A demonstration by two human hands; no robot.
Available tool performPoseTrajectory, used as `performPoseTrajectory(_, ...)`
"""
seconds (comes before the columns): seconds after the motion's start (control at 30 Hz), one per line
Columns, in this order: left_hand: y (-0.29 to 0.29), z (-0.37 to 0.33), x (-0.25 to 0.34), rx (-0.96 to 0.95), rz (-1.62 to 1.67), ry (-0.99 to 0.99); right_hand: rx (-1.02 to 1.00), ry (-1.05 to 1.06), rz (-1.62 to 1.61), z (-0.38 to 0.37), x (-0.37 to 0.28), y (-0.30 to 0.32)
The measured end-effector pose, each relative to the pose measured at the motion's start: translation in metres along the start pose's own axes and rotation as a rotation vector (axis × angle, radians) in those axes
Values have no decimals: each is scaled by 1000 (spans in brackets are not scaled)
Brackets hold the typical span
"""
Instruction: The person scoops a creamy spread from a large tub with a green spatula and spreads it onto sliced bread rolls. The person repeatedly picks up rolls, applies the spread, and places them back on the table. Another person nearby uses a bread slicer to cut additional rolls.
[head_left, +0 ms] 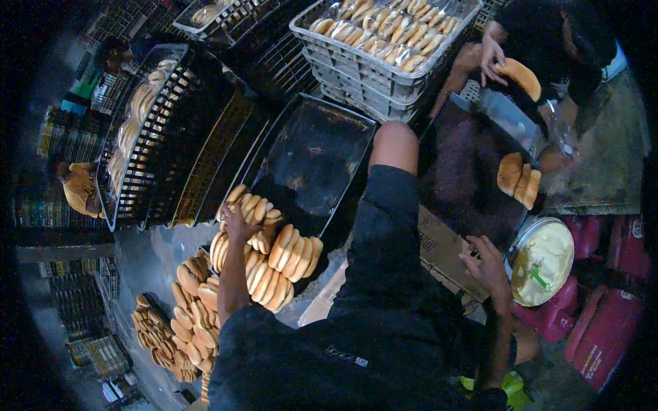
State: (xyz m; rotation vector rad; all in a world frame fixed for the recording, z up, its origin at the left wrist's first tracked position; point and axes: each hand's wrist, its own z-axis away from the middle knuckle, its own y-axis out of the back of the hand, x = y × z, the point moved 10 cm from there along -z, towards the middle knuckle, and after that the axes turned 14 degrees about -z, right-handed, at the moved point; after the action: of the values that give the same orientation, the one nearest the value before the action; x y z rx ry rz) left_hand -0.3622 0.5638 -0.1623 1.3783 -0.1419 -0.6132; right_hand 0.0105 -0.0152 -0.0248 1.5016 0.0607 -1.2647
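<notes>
My left hand (238, 225) is closed around long bread rolls at the far end of a stack, its fingertips partly hidden among them. More bread rolls (291, 255) stand side by side in rows just right of that wrist, at the near end of a dark tray (312, 161). My right hand (485, 262) hovers over the near edge of a dark work surface (462, 175), fingers apart and nothing in them. Close by on its right is a round metal bowl of pale cream (552, 257) with a green-handled tool (539, 275) lying in it.
Loose rolls (195, 322) are heaped at the lower left. Plastic crates of bagged bread (391, 82) stand stacked ahead, and a black crate (154, 137) is at the left. Across the work surface, a co-worker's hand (492, 55) holds a roll. Red containers (606, 329) sit at the right.
</notes>
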Motion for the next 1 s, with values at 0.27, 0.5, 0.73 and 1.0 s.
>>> performPoseTrajectory(0.27,354,134,113,982,531,-394,-23,84,-795,-29,-52,-8)
performPoseTrajectory(0.5,354,238,284,814,849,-1220,-401,-28,-1962,-53,-104,-26)
performPoseTrajectory(0.73,331,357,366,830,495,-1968,-59,2,-1983,5,-31,-5)
performPoseTrajectory(1.0,238,336,372,169,294,-1778,213,-205,-1159,12,48,-37)
